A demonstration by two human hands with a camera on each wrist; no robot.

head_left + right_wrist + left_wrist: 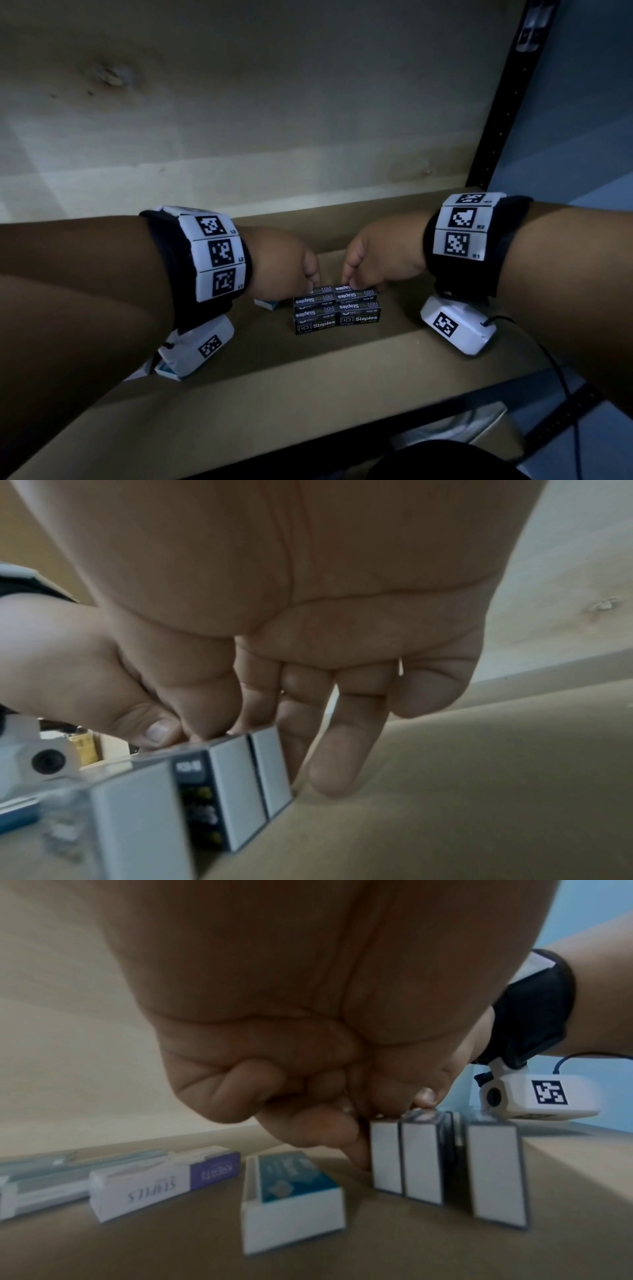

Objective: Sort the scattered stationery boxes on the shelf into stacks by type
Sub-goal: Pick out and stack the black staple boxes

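Both forearms are reaching over the front edge of the cardboard-lined shelf (308, 370), wrist cameras hanging beneath them. Just past them, the block of black staples boxes (337, 310) is sitting mid-shelf, standing on edge in two tight rows. Squaring up this black group appears to be the step in hand. The left hand (284, 263) is curling, fingertips pressing the block's far left end, with no box lifted. The right hand (380, 260) is pinching the far right box's top, thumb in front, fingers (329, 756) draping down behind it. Farther left, a teal-and-white box (291, 1180) and a purple-banded staples box (161, 1180) are lying flat, apart and unsorted. Next would likely be gathering those by type without toppling the upright boxes.
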